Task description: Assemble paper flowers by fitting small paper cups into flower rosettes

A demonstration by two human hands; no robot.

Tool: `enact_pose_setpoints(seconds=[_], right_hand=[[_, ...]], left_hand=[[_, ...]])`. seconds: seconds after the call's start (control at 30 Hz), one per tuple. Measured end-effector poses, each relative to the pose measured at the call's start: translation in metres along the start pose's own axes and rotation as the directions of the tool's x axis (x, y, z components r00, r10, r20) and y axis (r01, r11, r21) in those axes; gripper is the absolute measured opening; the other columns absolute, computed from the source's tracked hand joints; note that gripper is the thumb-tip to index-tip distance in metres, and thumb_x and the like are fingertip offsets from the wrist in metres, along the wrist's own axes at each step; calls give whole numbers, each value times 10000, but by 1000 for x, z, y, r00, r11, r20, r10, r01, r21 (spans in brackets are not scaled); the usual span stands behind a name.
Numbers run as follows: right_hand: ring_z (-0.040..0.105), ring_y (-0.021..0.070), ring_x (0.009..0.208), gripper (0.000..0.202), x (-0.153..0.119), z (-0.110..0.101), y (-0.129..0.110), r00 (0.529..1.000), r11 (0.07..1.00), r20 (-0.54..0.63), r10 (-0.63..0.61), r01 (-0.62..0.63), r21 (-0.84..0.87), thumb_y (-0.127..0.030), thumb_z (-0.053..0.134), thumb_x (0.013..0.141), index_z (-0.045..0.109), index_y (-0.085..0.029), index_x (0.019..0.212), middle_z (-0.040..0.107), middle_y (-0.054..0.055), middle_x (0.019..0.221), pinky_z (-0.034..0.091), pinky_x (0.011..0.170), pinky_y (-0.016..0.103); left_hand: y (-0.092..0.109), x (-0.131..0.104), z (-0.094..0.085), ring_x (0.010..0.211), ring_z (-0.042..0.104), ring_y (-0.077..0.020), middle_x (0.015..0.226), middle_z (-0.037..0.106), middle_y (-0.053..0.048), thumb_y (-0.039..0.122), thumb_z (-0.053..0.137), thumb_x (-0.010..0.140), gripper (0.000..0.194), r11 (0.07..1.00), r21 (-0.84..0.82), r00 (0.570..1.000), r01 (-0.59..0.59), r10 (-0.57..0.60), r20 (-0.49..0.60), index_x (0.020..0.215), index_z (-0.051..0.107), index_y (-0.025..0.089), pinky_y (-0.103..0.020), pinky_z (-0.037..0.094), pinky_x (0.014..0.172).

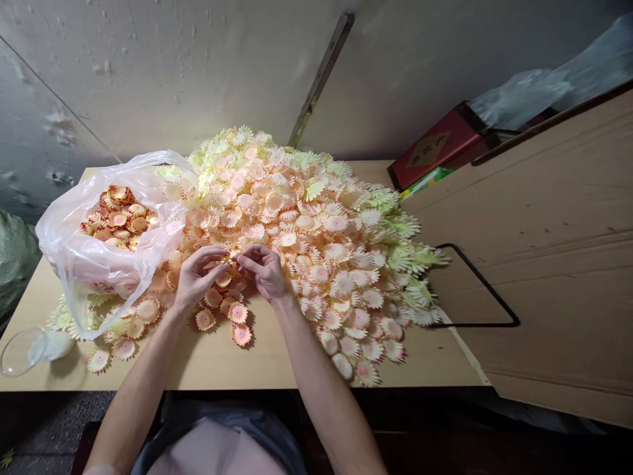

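Note:
Over the front of a heap of artificial flower petal discs (297, 218), my two hands meet fingertip to fingertip. Between thumb and fingers my left hand (198, 274) pinches a small yellowish flower piece (226, 260). My right hand (267, 270) is closed in a pinch just beside it; what lies between its fingertips is too small to make out. Below the hands, several loose pink-centred petal discs (238, 313) lie on the table. Left of my left hand stands an open plastic bag (106, 264) with red-edged yellow petal pieces (119, 218) inside.
A clear cup (37, 353) lies near the table's (208, 369) left front corner. At the right, a large cardboard sheet (534, 264) with a black metal handle (487, 284) borders the table. A red box (435, 148) sits behind it, against the wall.

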State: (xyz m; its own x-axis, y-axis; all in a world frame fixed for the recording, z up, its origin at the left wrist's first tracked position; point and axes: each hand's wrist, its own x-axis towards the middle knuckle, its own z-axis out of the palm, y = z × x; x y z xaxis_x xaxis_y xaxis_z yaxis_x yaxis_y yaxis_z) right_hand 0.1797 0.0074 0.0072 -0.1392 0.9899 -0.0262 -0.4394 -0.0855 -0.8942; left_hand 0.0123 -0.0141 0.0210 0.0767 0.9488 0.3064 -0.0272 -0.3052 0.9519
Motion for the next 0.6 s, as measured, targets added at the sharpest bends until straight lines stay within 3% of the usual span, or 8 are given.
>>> enact_pose_setpoints(seconds=[0.13,0.27,0.6], right_hand=[[637,129,675,285,0,-2,2,999,1000,32,-9,10,-3,-296,873,569,663,-218,745,715,-21,771,521,644,262],[649,131,697,283,0,-2,2,999,1000,53,-10,12,-26,-295,872,575,661,-215,745,711,-23,753,541,693,270],[633,121,663,289,0,-3,2,998,999,65,-20,23,-48,-308,871,577,665,-216,757,701,-28,737,545,668,265]], left_hand=[[-1,0,-2,968,654,-169,1137,660,-80,300,743,778,421,998,-34,998,58,-57,38,1177,639,215,-285,556,837],[-1,0,-3,996,653,-194,1144,654,-100,308,737,783,342,999,-17,997,39,-38,64,1099,691,187,-305,554,867],[-3,1,-3,953,677,-203,1112,677,-101,319,756,759,358,993,-40,991,108,-105,77,1088,706,187,-307,565,826]])
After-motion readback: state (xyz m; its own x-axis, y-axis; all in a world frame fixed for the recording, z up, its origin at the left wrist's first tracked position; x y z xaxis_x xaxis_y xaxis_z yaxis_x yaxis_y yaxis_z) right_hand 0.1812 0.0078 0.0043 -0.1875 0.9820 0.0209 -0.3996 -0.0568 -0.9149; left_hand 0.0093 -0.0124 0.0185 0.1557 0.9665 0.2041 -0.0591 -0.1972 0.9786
